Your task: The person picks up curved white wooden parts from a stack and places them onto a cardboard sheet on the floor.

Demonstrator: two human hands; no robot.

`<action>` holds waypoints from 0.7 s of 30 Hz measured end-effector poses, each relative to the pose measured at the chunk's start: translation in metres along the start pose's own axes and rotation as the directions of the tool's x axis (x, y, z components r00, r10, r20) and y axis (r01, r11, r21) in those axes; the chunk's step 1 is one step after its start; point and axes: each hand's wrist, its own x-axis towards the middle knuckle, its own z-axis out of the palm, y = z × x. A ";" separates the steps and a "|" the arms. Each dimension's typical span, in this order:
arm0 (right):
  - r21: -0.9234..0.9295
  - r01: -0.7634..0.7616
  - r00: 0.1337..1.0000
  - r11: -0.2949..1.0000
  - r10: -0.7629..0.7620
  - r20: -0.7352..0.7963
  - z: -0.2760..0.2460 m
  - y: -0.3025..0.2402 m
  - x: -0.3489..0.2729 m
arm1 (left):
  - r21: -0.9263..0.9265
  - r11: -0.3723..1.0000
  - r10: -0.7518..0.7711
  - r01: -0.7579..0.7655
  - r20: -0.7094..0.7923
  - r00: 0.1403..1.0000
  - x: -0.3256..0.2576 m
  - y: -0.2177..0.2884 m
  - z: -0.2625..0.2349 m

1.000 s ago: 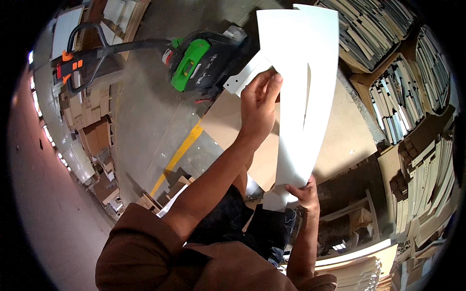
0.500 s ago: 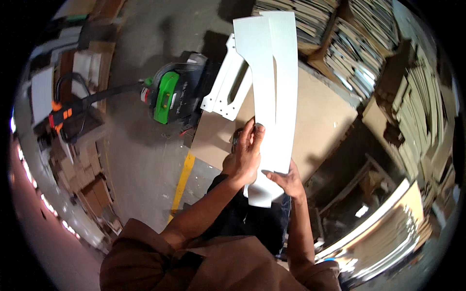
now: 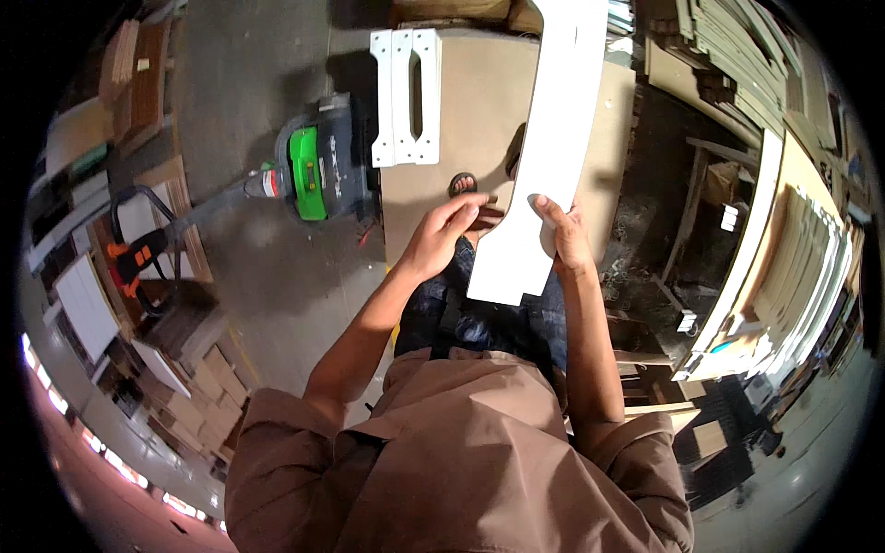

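A long white board [image 3: 561,120] with a curved, cut-out outline runs from in front of my body up past the far edge of the view. My right hand [image 3: 571,237] grips its right side near the close end, thumb on top and fingers underneath. Beside the board's left edge is my left hand [image 3: 446,234], its fingers apart and partly curled; whether a fingertip touches the edge I cannot tell. Whether a second board lies under the top one is hidden.
Several white slotted pieces with holes [image 3: 402,99] lie on a brown sheet [image 3: 498,74] ahead. To the left stands a green and black pallet truck [image 3: 309,173] with its handle. Stacked boards [image 3: 807,267] line the right, more panels [image 3: 88,295] the far left.
Two white boards that were fanned apart now show as one outline, lower and nearer me. My left hand has come off the board's face to its left side. The view has turned.
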 end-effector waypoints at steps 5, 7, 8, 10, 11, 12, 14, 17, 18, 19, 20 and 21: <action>0.050 0.096 0.987 0.994 -0.088 -0.133 -0.006 -0.014 -0.063 | 0.052 0.998 -0.042 0.036 0.125 0.991 -0.060 0.014 0.014; 0.074 0.156 0.975 0.985 -0.141 -0.173 -0.007 -0.035 -0.097 | 0.010 0.999 -0.043 0.042 0.203 0.978 -0.071 0.020 0.031; 0.077 0.159 0.977 0.984 -0.145 -0.158 -0.013 -0.039 -0.113 | -0.003 1.000 -0.019 0.021 0.229 0.973 -0.078 0.025 0.040; 0.063 0.196 0.971 0.979 -0.185 -0.152 -0.040 -0.055 -0.143 | -0.046 0.998 0.053 -0.040 0.312 0.949 -0.083 0.049 0.077; 0.011 0.202 0.957 0.979 -0.196 -0.213 -0.045 -0.051 -0.154 | 0.045 0.993 0.090 -0.111 0.338 0.937 -0.088 0.052 0.081; -0.048 0.206 0.931 0.977 -0.211 -0.298 -0.048 -0.045 -0.163 | 0.122 0.981 0.096 -0.153 0.386 0.918 -0.089 0.049 0.082; 0.093 0.314 0.912 0.945 -0.273 -0.307 -0.049 -0.048 -0.183 | 0.174 0.977 0.043 -0.124 0.408 0.912 -0.097 0.071 0.101; 0.222 0.384 0.899 0.896 -0.308 -0.311 -0.092 -0.039 -0.210 | 0.197 0.962 0.087 -0.186 0.426 0.900 -0.101 0.072 0.145; 0.225 0.418 0.885 0.880 -0.338 -0.320 -0.102 -0.040 -0.222 | 0.205 0.953 0.110 -0.223 0.452 0.885 -0.100 0.073 0.159; 0.217 0.473 0.854 0.854 -0.384 -0.352 -0.112 -0.039 -0.234 | 0.234 0.949 0.079 -0.210 0.468 0.880 -0.100 0.068 0.171; 0.189 0.508 0.825 0.841 -0.411 -0.389 -0.126 -0.036 -0.252 | 0.263 0.944 0.049 -0.198 0.481 0.876 -0.099 0.064 0.185; 0.184 0.532 0.799 0.826 -0.419 -0.431 -0.139 -0.035 -0.270 | 0.285 0.933 0.042 -0.219 0.518 0.854 -0.102 0.066 0.207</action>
